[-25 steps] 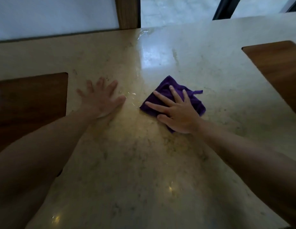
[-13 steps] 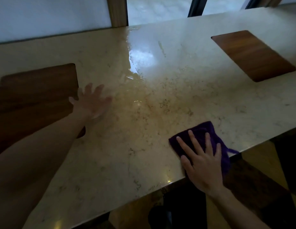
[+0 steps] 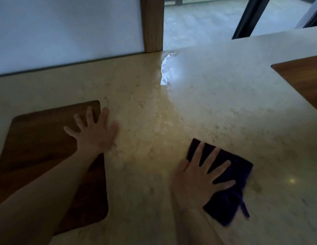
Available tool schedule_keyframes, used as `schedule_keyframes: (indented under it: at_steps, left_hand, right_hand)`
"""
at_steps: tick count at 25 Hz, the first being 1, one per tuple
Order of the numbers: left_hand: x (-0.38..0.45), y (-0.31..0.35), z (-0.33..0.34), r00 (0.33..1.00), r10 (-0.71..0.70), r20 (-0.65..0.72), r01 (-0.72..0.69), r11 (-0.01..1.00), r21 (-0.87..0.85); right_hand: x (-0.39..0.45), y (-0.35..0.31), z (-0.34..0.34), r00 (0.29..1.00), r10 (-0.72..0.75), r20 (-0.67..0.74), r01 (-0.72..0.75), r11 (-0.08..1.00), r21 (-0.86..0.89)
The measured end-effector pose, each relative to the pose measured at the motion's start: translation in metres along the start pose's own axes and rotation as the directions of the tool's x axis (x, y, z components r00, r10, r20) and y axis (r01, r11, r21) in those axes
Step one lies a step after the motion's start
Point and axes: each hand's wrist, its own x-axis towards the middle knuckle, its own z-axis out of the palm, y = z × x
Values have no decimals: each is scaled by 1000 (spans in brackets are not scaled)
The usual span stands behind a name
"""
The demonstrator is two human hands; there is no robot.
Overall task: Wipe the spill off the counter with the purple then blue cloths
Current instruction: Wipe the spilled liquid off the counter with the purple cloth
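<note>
A folded purple cloth (image 3: 230, 198) lies flat on the beige stone counter (image 3: 225, 106), near its front right. My right hand (image 3: 198, 181) presses on the cloth's left half with fingers spread. A wet, shiny streak of spill (image 3: 164, 103) runs from the counter's back edge toward the middle, to the upper left of the cloth. My left hand (image 3: 94, 133) rests flat and spread, half on the counter and half on a wooden inlay, holding nothing. No blue cloth is in view.
A dark wooden inlay panel (image 3: 39, 156) sits in the counter at left, another wooden panel (image 3: 302, 76) at the far right. Behind the counter stand a white wall panel (image 3: 65, 29), a wooden post (image 3: 151, 23) and a window with a dark frame.
The view swung back over the counter. My right hand pushed the purple cloth away from the front edge, farther onto the counter. My left hand shifted left onto the wooden inlay's corner.
</note>
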Motion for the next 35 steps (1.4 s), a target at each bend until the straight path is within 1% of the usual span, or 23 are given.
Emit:
schedule_keyframes:
  at_steps: [2, 4, 5, 6, 9, 11, 13, 15, 17, 18, 20, 21, 23, 27, 28, 29, 31, 33, 35]
  left_hand:
    - [-1, 0, 4, 1000, -3, -14, 4, 1000, 23]
    - [0, -1, 7, 1000, -25, -2, 25, 999, 22]
    - [-1, 0, 8, 1000, -29, 1, 29, 999, 24]
    - [-3, 0, 8, 1000, -26, 1, 26, 999, 36]
    - [0, 1, 7, 998, -49, 25, 48, 997, 53]
    - [1, 1, 8, 999, -42, 21, 41, 998, 42]
    - [2, -1, 12, 1000, -14, -3, 14, 999, 53]
    - [-2, -2, 13, 999, 6, -43, -2, 997, 83]
    - [-3, -2, 13, 999, 6, -46, -2, 996, 92]
    - [-1, -2, 13, 999, -1, -44, 4, 996, 84]
    - [-3, -2, 11, 999, 1, -54, 3, 997, 78]
    - [-2, -1, 10, 999, 5, -48, -2, 998, 67]
    - [-5, -3, 7, 1000, 9, -29, -8, 999, 35]
    - [-28, -7, 2, 999, 40, 26, -40, 999, -35]
    - [-46, -8, 3, 998, 53, 16, -52, 997, -56]
    - [-68, -10, 7, 998, 70, -1, -70, 995, -67]
    - [-120, -16, 18, 993, 118, -31, -120, 990, -75]
    - [-166, -24, 27, 983, 174, -63, -178, 981, -73]
    - [-200, -34, 34, 974, 208, -88, -214, 974, -68]
  right_hand:
    - [59, -63, -5, 1000, 1, 25, -1, 1000, -14]
    - [115, -121, -4, 1000, 7, 22, -6, 998, -60]
    - [146, -142, 0, 1000, 2, 6, -2, 998, -69]
    - [180, -164, 1, 1000, 3, 21, -2, 998, -65]
    - [280, -234, -5, 987, -119, 105, 121, 992, -20]
    - [321, -262, -4, 955, -249, 162, 256, 966, -23]
    - [342, -272, -1, 891, -407, 199, 424, 905, -44]
    - [345, -275, -1, 808, -538, 240, 564, 824, -55]
    - [331, -275, -2, 698, -665, 265, 702, 709, -70]
    - [319, -276, -2, 629, -721, 290, 766, 639, -70]
    - [278, -261, -2, 493, -797, 349, 857, 513, -38]
    - [254, -247, -4, 435, -828, 355, 887, 462, -8]
    - [203, -202, -13, 328, -874, 359, 929, 368, 46]
    - [109, -88, -39, 200, -880, 431, 963, 258, 81]
    - [87, -60, -43, 185, -881, 435, 967, 243, 81]
    - [65, -35, -48, 186, -880, 437, 966, 244, 80]
    - [23, 13, -57, 211, -867, 453, 957, 276, 83]
    - [-16, 59, -65, 260, -847, 463, 944, 324, 64]
    - [-57, 104, -73, 323, -827, 460, 927, 374, 21]
